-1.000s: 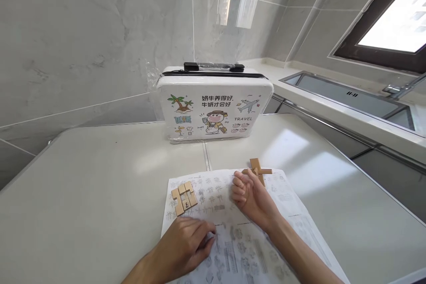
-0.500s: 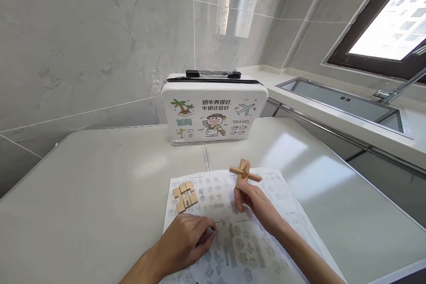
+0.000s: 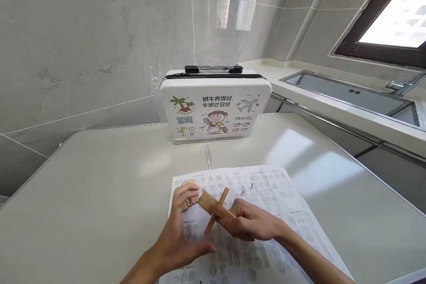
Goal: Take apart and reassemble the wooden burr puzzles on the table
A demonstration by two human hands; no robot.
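Wooden cross (image 3: 217, 207) sits above the near middle of a printed paper sheet (image 3: 293, 226), its flat bar slanting from far left to near right and a thinner stick crossing it. Right hand (image 3: 249, 222) grasps the bar's near right end between thumb and curled fingers. Left hand (image 3: 176, 235) is spread, thumb apart from fingers, just left of the cross; whether its fingertips touch it, I cannot tell. Behind those fingers, partly hidden, lie flat wooden blocks (image 3: 186, 183). A white suitcase (image 3: 216, 111) stands at the table's (image 3: 100, 186) far side.
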